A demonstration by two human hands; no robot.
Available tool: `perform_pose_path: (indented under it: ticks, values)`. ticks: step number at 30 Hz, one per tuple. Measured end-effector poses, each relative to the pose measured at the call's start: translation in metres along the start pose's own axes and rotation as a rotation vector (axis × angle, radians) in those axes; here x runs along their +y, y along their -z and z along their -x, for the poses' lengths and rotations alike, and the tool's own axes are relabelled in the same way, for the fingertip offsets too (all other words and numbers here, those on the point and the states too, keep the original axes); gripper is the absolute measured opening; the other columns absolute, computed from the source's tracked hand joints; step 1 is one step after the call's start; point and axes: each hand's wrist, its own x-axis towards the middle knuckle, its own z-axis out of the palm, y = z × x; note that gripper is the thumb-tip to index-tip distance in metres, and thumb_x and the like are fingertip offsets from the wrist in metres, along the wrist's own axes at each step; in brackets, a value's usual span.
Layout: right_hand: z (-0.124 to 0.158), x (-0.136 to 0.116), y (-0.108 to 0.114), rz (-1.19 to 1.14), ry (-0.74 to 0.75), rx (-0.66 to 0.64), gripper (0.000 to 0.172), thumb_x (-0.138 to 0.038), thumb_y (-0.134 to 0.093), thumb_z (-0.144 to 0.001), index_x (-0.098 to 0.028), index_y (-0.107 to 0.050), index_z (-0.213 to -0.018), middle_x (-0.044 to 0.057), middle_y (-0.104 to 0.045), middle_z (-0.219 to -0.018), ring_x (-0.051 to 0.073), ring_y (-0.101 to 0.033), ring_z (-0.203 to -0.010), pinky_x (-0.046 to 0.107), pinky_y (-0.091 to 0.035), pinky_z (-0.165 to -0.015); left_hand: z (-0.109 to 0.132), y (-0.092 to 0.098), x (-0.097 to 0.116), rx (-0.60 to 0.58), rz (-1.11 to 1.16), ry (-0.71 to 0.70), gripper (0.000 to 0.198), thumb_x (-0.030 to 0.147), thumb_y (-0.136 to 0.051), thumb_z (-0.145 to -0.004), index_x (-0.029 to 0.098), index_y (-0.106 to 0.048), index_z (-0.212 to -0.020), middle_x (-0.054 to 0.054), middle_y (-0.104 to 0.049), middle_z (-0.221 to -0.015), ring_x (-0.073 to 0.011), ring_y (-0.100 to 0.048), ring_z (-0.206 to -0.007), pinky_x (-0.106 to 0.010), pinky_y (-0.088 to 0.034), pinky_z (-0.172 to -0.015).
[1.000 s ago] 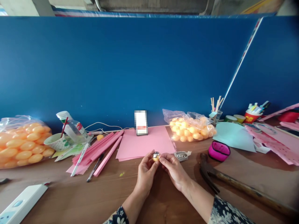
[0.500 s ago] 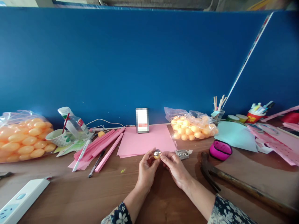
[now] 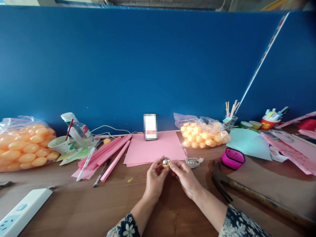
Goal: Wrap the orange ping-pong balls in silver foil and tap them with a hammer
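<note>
Low in the middle of the head view, a small shiny ball [image 3: 166, 162], silver on top and golden underneath, is held above the table. My left hand [image 3: 156, 177] is closed round its left side, with thumb and fingers gripping it. At the ball's right edge, the thumb and forefinger of my right hand [image 3: 184, 176] are pinched together against it. Whether they also hold some small part of it cannot be made out. Just behind my right hand lies a clear packet [image 3: 194, 163] with silvery balls inside. Pink paper sheets [image 3: 153, 149] lie beyond both hands.
A phone [image 3: 150, 126] stands on the pink sheets. Bags of orange balls [image 3: 204, 135] sit at right and far left. Rightward lie a magenta pouch [image 3: 233, 158] and a wooden-handled hammer [image 3: 256, 193]. Leftward are pink strips [image 3: 108, 151], pens and a power strip [image 3: 27, 209].
</note>
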Motion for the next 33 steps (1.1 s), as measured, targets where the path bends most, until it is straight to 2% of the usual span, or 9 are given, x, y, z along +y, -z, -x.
perform_pose_path:
  ticks: [11, 33]
  values:
    - [-0.0002, -0.0006, 0.0009, 0.038, 0.004, -0.009, 0.026, -0.041, -0.065, -0.071, -0.017, -0.064, -0.082, 0.004, -0.064, -0.08, 0.014, -0.052, -0.069, 0.026, -0.039, -0.061, -0.0002, 0.0004, 0.0001, 0.016, 0.024, 0.005, 0.047, 0.021, -0.069, -0.065, 0.017, -0.055, -0.11, -0.011, -0.063, -0.11, -0.0221, -0.059, -0.1, -0.034, -0.046, -0.087]
    - [-0.0002, -0.001, 0.0006, 0.052, 0.01, -0.021, 0.025, -0.041, -0.063, -0.073, -0.018, -0.063, -0.08, 0.003, -0.063, -0.08, 0.014, -0.052, -0.071, 0.025, -0.039, -0.062, -0.0006, 0.0005, 0.0008, 0.027, 0.024, 0.003, 0.047, 0.021, -0.07, -0.063, 0.017, -0.056, -0.108, -0.011, -0.064, -0.107, -0.0218, -0.06, -0.097, -0.034, -0.047, -0.086]
